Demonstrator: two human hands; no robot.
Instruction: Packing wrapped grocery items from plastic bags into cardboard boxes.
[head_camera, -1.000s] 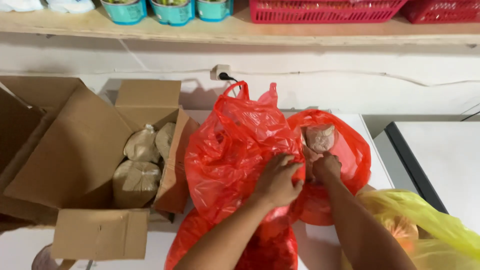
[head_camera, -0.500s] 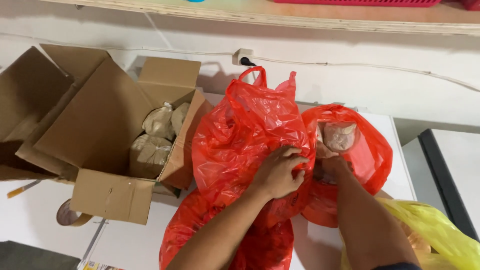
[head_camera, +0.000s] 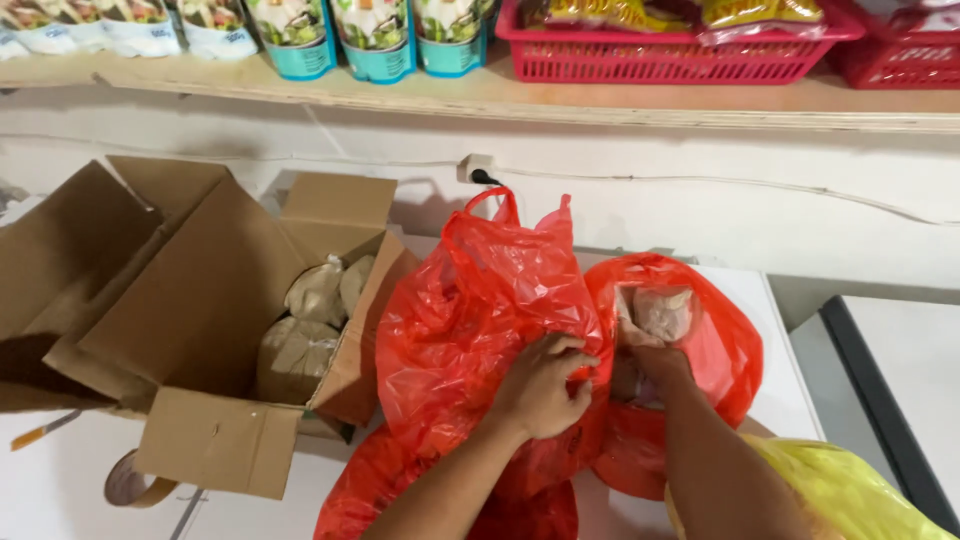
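Teal-capped pouches (head_camera: 375, 35) and a red basket (head_camera: 665, 55) line the shelf; a cardboard box (head_camera: 215, 330) holds tan packets. The left hand (head_camera: 545, 385) pinches the red bag (head_camera: 490, 320) shut-fisted; the right hand (head_camera: 655, 365) reaches inside, clutching a pale packet (head_camera: 660, 312).

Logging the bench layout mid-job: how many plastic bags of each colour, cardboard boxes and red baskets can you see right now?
Red plastic bags: 2, one gripped by the left hand, one the right hand reaches into
Yellow plastic bags: 1
Cardboard boxes: 1
Red baskets: 2
Total: 6
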